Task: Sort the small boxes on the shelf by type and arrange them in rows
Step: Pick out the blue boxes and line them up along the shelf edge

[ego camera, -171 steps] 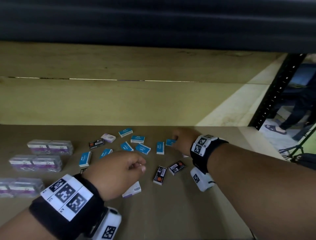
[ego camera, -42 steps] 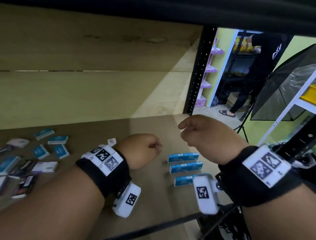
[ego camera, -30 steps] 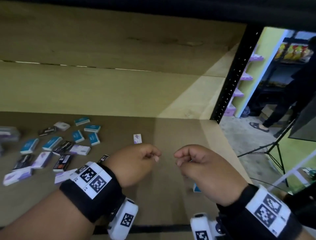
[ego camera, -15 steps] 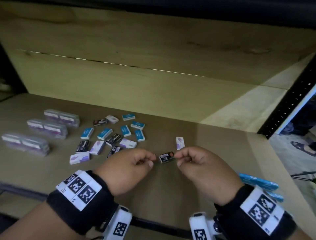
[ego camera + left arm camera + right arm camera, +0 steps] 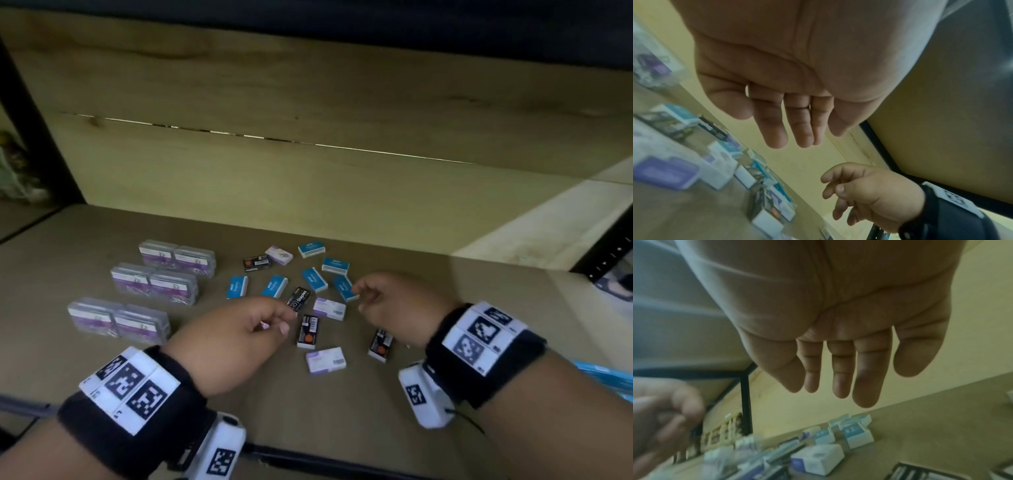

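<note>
Small boxes lie scattered mid-shelf: blue ones (image 5: 314, 279), black ones (image 5: 309, 330) and white-purple ones (image 5: 325, 359). My left hand (image 5: 281, 320) hovers over the pile's near left side, just short of a black staples box (image 5: 298, 298). In the left wrist view this hand (image 5: 797, 138) has straight fingers and holds nothing. My right hand (image 5: 359, 299) hangs over the pile's right side, its fingertips beside a blue box (image 5: 343, 288). The right wrist view shows that hand (image 5: 838, 386) empty too, fingers relaxed above the boxes (image 5: 855, 433).
Three pairs of clear cases with purple labels (image 5: 154, 283) stand in rows at the left. Long blue boxes (image 5: 603, 375) show at the right edge. The wooden back wall (image 5: 308, 178) closes the rear; a black upright (image 5: 609, 246) marks the right end.
The view has swung left from the shelf's right end back to the pile. Both hands have moved forward over the scattered boxes and spread apart; their fingers have loosened from a pinch.
</note>
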